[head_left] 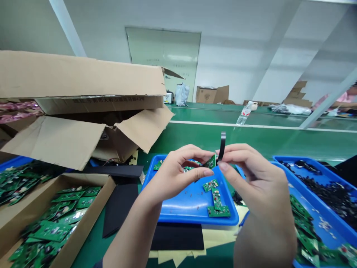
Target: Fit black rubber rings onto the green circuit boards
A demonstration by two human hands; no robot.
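Left hand [178, 173] — green circuit board [211, 162] between fingertips

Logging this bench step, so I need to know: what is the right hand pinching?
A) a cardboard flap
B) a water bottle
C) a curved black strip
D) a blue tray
C: the right hand pinches a curved black strip beside the small green circuit board in the left hand.

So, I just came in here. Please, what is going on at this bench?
A person's left hand pinches a small green circuit board, while the right hand holds a narrow black strip at the board's edge. Below them, a blue plastic tray holds more green boards. A brown cardboard box of green boards sits at lower left, and another blue plastic tray with black pieces sits at right.
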